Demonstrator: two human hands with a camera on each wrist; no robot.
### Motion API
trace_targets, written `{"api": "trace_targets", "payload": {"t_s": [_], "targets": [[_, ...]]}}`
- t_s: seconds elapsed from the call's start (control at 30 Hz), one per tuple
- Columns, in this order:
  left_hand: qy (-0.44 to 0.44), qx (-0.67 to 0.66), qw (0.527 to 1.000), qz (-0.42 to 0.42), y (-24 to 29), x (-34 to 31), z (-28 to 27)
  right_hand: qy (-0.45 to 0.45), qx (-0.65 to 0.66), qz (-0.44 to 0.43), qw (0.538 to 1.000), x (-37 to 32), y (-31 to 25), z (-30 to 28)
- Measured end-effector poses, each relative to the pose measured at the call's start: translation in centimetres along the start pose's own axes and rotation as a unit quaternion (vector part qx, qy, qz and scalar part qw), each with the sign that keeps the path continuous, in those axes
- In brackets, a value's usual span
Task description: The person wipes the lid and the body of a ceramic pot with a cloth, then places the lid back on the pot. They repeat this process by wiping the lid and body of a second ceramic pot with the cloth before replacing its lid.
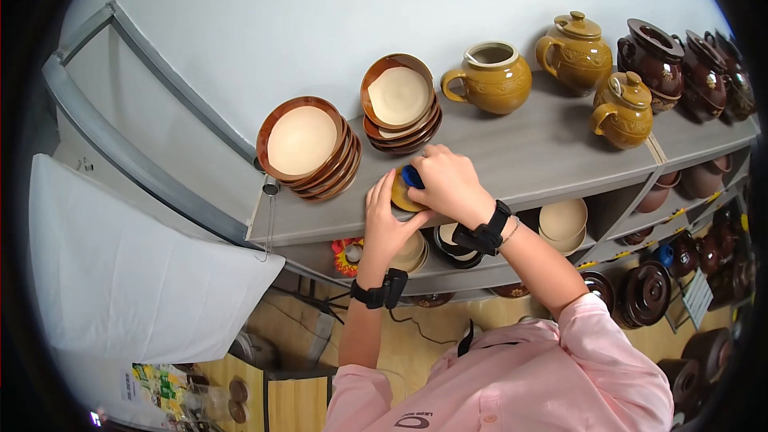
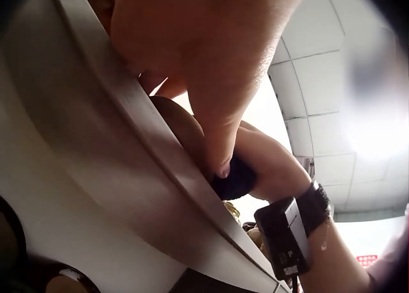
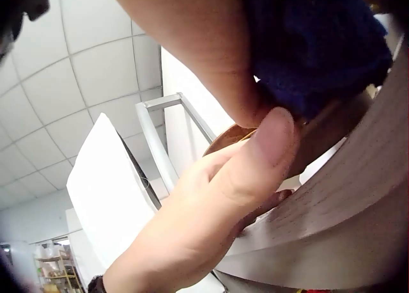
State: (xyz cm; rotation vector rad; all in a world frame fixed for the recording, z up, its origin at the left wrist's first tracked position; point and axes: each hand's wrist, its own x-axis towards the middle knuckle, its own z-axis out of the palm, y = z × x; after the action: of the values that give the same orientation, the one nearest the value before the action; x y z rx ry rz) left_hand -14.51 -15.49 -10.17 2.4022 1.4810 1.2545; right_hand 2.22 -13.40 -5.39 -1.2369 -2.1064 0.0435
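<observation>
Near the shelf's front edge, my left hand (image 1: 386,220) holds a small mustard-yellow round piece of pottery (image 1: 404,198), fingers on its far side and thumb on the near side. My right hand (image 1: 450,184) grips a bunched blue cloth (image 1: 413,177) against the top of this piece. In the right wrist view the cloth (image 3: 319,50) looks thick and fluffy, and the left thumb (image 3: 275,136) lies just below it. Both hands cover most of the pottery, so its exact kind is hidden. The left wrist view shows its dark rounded side (image 2: 182,123) beside the left thumb.
Two stacks of brown-rimmed bowls (image 1: 302,140) (image 1: 400,96) stand behind the hands. Mustard jugs (image 1: 500,84) and dark brown pots (image 1: 652,64) line the shelf (image 1: 512,152) rightward. A metal strainer (image 1: 271,186) hangs at its left end. More bowls (image 1: 562,224) sit below.
</observation>
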Motion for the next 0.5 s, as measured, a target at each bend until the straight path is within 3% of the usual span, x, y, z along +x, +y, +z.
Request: {"api": "trace_targets", "payload": {"t_s": [0.27, 0.5], "targets": [[-0.003, -0.002, 0.998, -0.061, -0.9, 0.3, -0.5, 0.002, 0.001, -0.014, 1.0, 1.3, -0.6, 1.2], [-0.012, 0.015, 0.998, -0.063, -1.4, 0.3, -0.8, -0.008, -0.012, -0.011, 1.0, 1.8, -1.1, 1.7]]}}
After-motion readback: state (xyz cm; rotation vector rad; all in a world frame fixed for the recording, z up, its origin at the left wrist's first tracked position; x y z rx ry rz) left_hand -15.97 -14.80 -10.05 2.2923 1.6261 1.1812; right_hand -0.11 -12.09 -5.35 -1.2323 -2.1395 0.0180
